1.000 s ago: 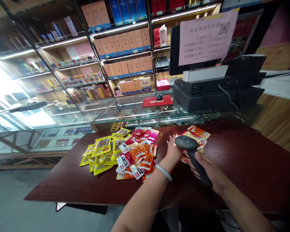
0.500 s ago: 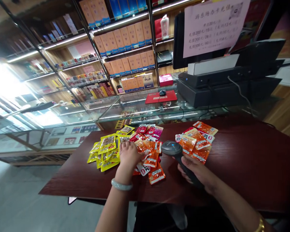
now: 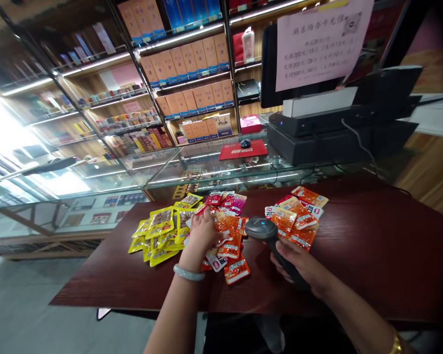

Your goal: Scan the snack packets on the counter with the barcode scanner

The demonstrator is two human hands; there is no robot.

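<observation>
My left hand (image 3: 204,233), with a pale bangle on its wrist, lies over a mixed pile of snack packets. Its thumb is spread away from the fingers and touches the orange packets (image 3: 231,250); some fingertips are hidden. Held in my right hand (image 3: 295,263) is a dark grey barcode scanner (image 3: 261,228), its head above the table between two piles. Yellow snack packets (image 3: 161,221) are heaped left of my left hand. Red and pink packets (image 3: 233,202) lie beyond it. Past the scanner, to the right, sits another pile of orange packets (image 3: 299,216).
The packets lie on a dark red-brown table (image 3: 362,255). Behind it stands a glass display counter (image 3: 192,167) with a red mouse pad (image 3: 258,148) and a mouse (image 3: 245,143). A monitor (image 3: 269,69) bearing a pink sign and black till equipment (image 3: 302,142) are at right.
My left hand has shifted slightly right over the packets, its fingers straighter than before. My right hand still holds the scanner in about the same place. The view has tilted a little.
</observation>
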